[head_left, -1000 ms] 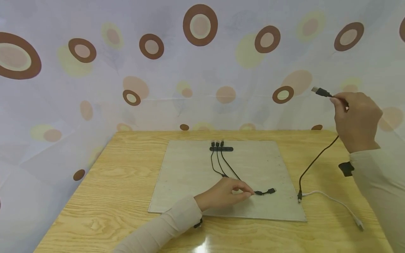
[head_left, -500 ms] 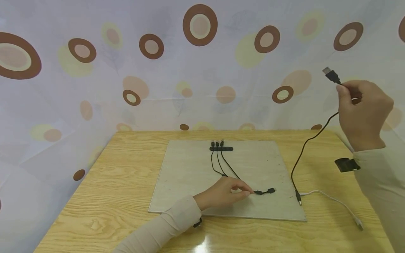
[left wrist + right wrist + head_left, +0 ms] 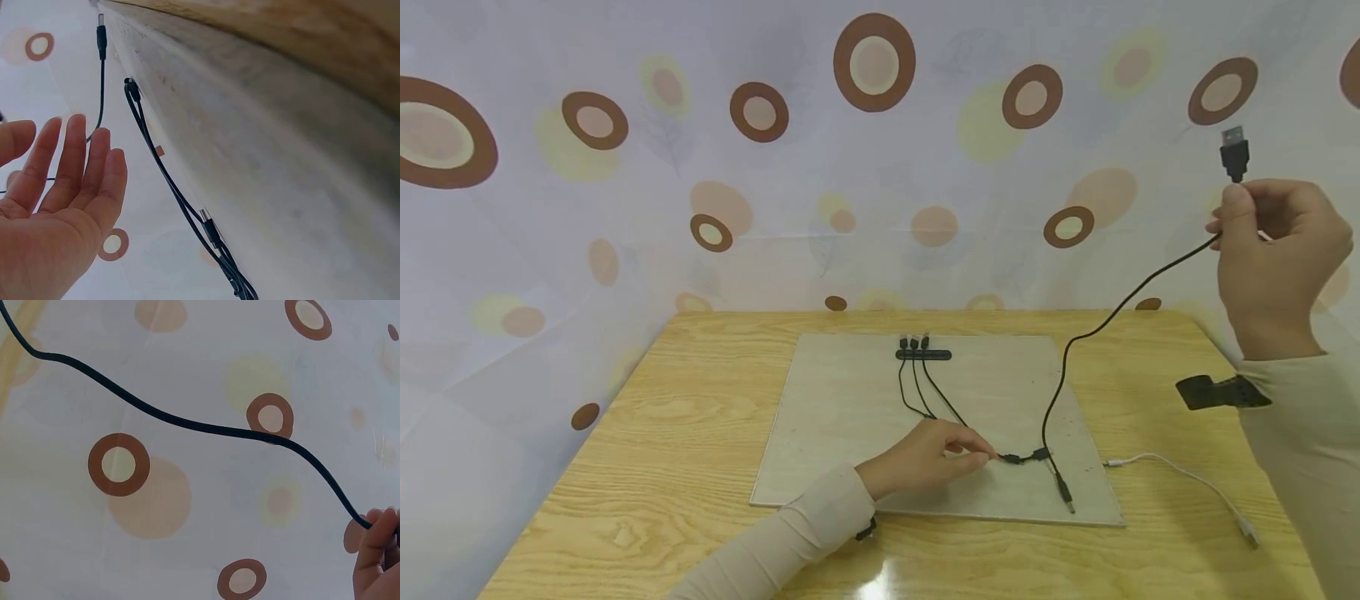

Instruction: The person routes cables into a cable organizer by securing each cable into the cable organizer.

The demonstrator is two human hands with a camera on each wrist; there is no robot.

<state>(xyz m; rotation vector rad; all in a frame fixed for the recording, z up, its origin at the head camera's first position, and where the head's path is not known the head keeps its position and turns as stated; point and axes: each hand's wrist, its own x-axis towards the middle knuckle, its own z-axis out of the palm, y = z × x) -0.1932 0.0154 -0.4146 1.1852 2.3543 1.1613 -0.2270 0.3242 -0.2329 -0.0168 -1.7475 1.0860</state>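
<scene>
High at the right of the head view, my right hand [image 3: 1273,258] pinches a black USB cable [image 3: 1101,327] just below its USB plug [image 3: 1235,155]. The cable's other end, a barrel plug [image 3: 1065,493], hangs over the right part of the pale board [image 3: 842,450]. In the right wrist view, the black cable [image 3: 206,427] runs from the pinching fingers [image 3: 378,544] up to the left. My left hand [image 3: 928,458] is low over the board, beside short black cable ends [image 3: 1013,458]. Seen from the left wrist, the left hand [image 3: 62,200] has extended fingers and holds nothing.
A black cable holder [image 3: 940,355] near the board's back edge carries three black cables with USB plugs. On the wooden table [image 3: 647,417], right of the board, lies a white cable [image 3: 1195,475]. A patterned cloth [image 3: 880,167] hangs behind.
My right hand has risen and moved right, turning the USB plug upright. The barrel plug has swung left from the board's right edge, away from the white cable's end. My left hand stays almost still.
</scene>
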